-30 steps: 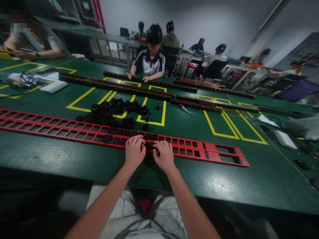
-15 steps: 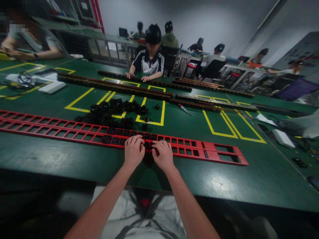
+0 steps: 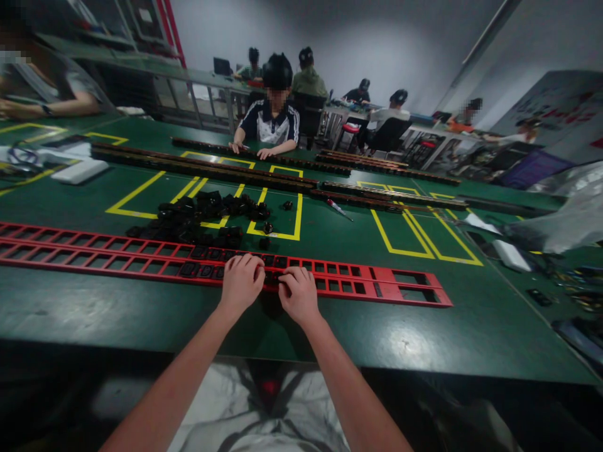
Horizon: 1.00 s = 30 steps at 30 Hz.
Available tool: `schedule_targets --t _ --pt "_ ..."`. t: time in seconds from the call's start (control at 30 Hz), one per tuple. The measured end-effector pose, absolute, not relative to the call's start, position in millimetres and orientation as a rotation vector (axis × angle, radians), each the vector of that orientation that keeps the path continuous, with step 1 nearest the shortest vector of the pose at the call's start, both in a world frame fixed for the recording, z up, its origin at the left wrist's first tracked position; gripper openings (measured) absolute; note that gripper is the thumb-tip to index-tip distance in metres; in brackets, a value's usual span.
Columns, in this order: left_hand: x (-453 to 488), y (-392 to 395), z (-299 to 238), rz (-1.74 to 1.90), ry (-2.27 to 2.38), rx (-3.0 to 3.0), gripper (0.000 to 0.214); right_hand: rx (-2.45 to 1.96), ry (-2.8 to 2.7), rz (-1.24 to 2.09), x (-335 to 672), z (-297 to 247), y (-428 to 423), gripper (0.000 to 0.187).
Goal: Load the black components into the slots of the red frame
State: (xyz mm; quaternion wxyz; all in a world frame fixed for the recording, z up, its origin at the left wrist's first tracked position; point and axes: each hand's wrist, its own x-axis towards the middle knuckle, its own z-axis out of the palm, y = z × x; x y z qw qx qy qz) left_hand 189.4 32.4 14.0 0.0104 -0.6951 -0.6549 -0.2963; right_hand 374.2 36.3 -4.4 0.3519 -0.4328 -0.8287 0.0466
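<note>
A long red frame (image 3: pixel 336 269) with two rows of rectangular openings lies across the near side of the table. Several openings in its middle part hold black square socket-like pieces (image 3: pixel 190 269). My left hand (image 3: pixel 242 282) is curled over the near row, its fingertips bent down at a black piece (image 3: pixel 271 276) between my hands. From the other side, my right hand (image 3: pixel 299 292) has its thumb and fingers closed at the same piece. The fingers partly hide it. Just beyond the frame is a loose heap of similar black pieces (image 3: pixel 202 210).
Long dark strips (image 3: pixel 202 164) lie across the table farther back. A red-and-white screwdriver-like tool (image 3: pixel 339 209) rests beyond the frame, and a white box (image 3: pixel 511 255) is at the right. Opposite, a person (image 3: pixel 271 119) has both hands on a strip.
The view has shifted, so the table and frame appear farther left. Both my hands stay at the same spot on the red frame, with only slight finger movement.
</note>
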Motion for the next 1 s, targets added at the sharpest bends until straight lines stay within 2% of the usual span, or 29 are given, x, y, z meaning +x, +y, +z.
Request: schedule_targets --t 0.2,0.33,0.67,1.0 --pt "169.7 93.7 27.7 -0.811 -2.076 -2.261 0.02 -1.132 -2.147 0.135 373.8 -3.7 37.8 0.011" --pt "167.5 115.3 22.6 -0.651 -2.132 -2.349 0.033 -1.143 -2.152 0.141 374.0 -4.1 37.9 0.011" --pt "168.5 117.8 14.7 -0.552 -2.186 -2.384 0.035 -1.151 -2.137 0.164 375.0 -5.2 37.2 0.013" --pt "169.2 113.1 16.4 -0.6 -2.212 -2.356 0.034 -1.145 -2.119 0.197 375.1 -4.5 37.5 0.011"
